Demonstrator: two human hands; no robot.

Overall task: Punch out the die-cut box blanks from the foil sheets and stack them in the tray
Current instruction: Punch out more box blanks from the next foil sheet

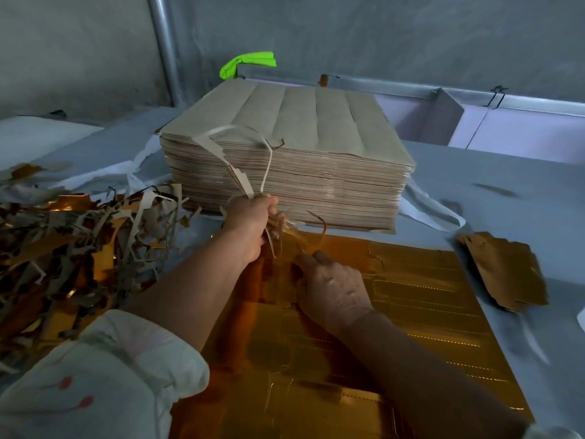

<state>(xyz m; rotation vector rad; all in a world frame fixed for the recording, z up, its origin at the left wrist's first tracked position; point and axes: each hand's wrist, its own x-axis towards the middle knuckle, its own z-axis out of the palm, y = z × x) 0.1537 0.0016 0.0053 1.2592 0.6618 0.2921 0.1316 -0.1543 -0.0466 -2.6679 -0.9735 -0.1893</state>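
Gold die-cut foil sheet lies flat before a tall stack of brown-backed sheets

The grey table carries a tall stack of brown sheets, a gold foil sheet just before it, a heap of scrap strips at left and a few gold blanks at right.

A rough grey wall stood in dull, cool light behind the grey-covered table, with an upright metal pipe at the left and bright green tape on the end of a metal rail.
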